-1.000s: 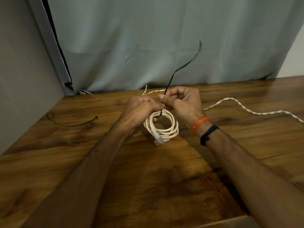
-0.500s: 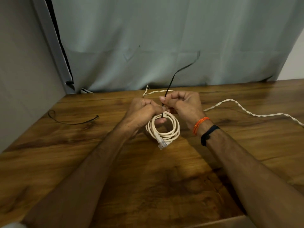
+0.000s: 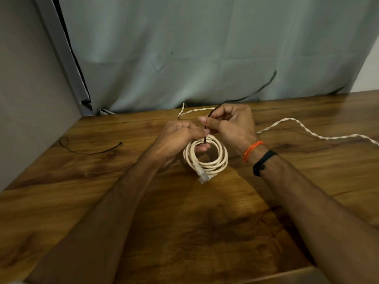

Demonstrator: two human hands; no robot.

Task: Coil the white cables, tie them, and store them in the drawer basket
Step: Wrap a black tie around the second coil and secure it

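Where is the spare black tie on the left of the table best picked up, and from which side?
Probably at the straight stretch of the black tie, pinched from above. It lies flat on the table with a loop at its far-left end and a small head at its right, so the thin middle offers the clearest spot for the fingertips.

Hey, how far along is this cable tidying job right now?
Done: one cream round cable is coiled. In hand: the left hand holds the coil while the right hand pulls a thin black tie around it. Left: the white twisted cable lies uncoiled on the wooden table; no drawer basket shows.
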